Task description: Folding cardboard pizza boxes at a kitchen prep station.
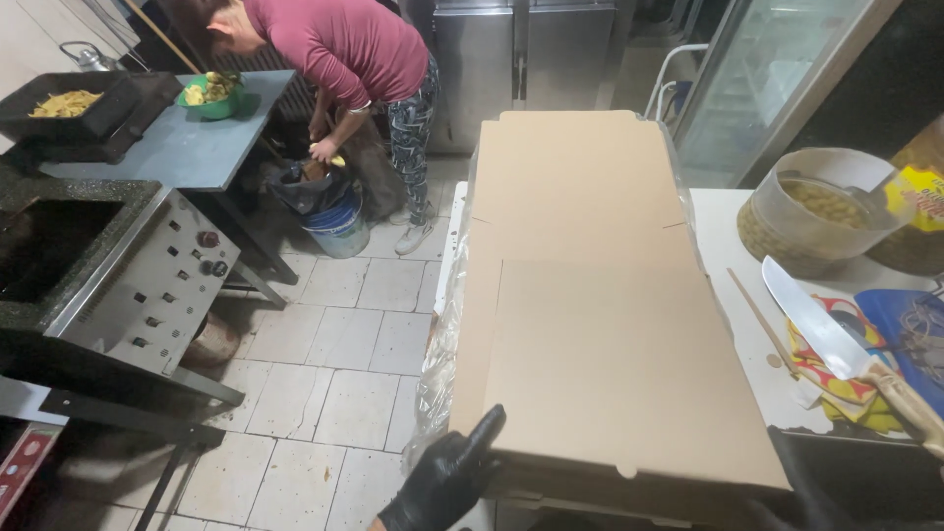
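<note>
A stack of flat brown cardboard boxes (590,324) lies on a white counter, wrapped at its left side in clear plastic (442,364). My left hand (447,477), in a black glove, grips the near left corner of the top box, with one finger lying over its edge. At the near right corner sits a dark, blurred shape (801,506) that looks like my gloved right hand; its grip is hidden.
A large knife (836,344) rests on coloured cloths right of the boxes, behind it a tub of olives (816,211). An oven (118,275) stands at left. Another person (344,59) bends over a bucket (339,221) on the tiled floor.
</note>
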